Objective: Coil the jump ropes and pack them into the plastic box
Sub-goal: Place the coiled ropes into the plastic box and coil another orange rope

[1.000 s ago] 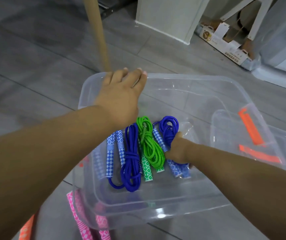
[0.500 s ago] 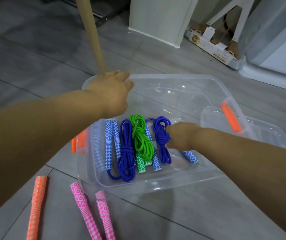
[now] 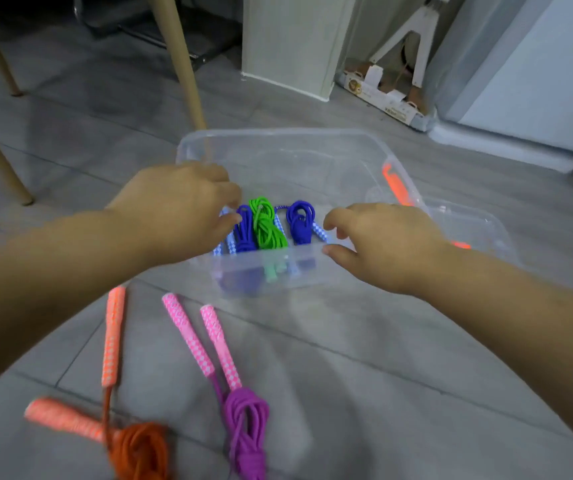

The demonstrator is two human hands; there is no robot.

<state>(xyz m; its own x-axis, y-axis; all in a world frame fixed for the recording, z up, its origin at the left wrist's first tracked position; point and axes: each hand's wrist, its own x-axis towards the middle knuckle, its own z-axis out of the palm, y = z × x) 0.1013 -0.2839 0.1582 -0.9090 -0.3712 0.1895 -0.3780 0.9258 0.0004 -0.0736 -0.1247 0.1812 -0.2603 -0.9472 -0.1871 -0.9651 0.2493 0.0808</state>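
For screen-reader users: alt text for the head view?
Left hand and right hand hover over a clear plastic box holding a coiled green rope between two blue ropes. A purple rope and an orange rope lie on the floor.

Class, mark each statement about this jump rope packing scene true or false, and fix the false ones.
1. The green rope lies inside the plastic box. True.
2. The purple rope is packed in the box. False: it lies on the floor, in front of the box.
3. The orange rope lies on the floor. True.
4. Each hand grips a rope. False: the left hand and the right hand hold no rope.
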